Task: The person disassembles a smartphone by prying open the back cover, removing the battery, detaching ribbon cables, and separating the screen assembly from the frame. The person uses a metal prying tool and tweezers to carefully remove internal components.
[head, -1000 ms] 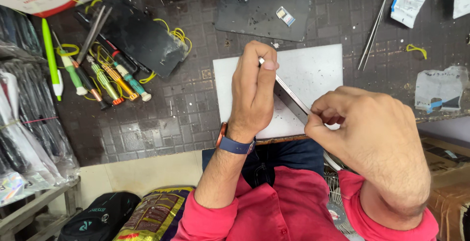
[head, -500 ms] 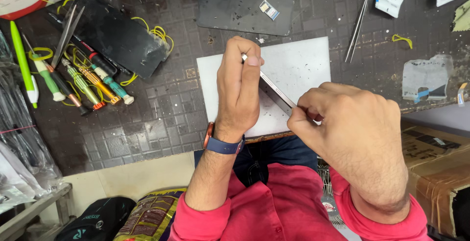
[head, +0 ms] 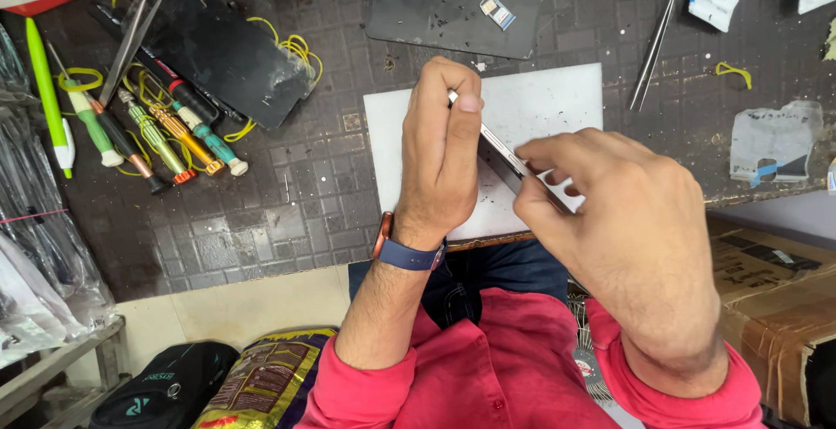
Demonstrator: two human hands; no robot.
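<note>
The phone [head: 505,152] is standing on edge over the white board [head: 557,102], clamped between both hands. The left hand [head: 444,155] is gripping its top end, while the right hand [head: 627,220] is pinching the lower edge, seemingly working the frame; steady, gentle pressure seems needed next.

One head-worn camera looks steeply down, close over the left hand [head: 440,155] and right hand [head: 627,229], facing the dark gridded mat [head: 287,194], with lap and floor along the bottom edge.
</note>
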